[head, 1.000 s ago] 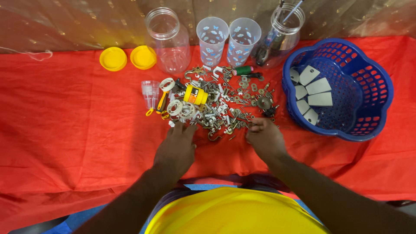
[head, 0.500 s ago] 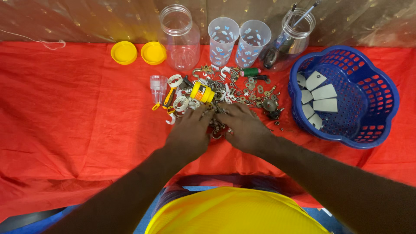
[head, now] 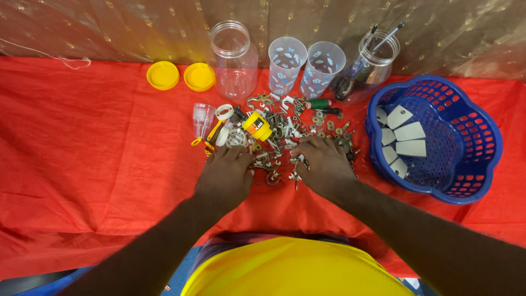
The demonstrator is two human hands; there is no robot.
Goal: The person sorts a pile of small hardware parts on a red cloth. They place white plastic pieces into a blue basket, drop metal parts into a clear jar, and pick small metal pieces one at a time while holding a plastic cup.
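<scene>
- Both hands have come forward onto the pile of small metal hardware (head: 285, 137); a second ago they sat at its near edge, and half a second ago they were already on it.
- Left hand (head: 226, 176): palm down on the near-left part of the pile, fingers loosely spread over the bits. Can't tell if anything is pinched under it.
- Right hand (head: 324, 164): palm down on the near-right part, fingers curled over the pieces and close together. Whether it has clamped on one is hidden.
- The two hands are near each other, not touching, with loose screws and clips between them.
- The pile lies mid-surface on the red cloth (head: 98, 164), with a yellow tape measure (head: 257, 126) and a green-tipped tool (head: 319, 103) mixed in.
- Behind it: a clear jar (head: 233, 60), two patterned cups (head: 304, 68), a second jar holding pens (head: 372, 66), and two yellow lids (head: 181, 75).
- Blue basket (head: 438, 137) to the right holds only pale flat plates; it looks unchanged.
- Read: contact with the pile made, sorting or gathering in hand, nothing lifted clear yet.
</scene>
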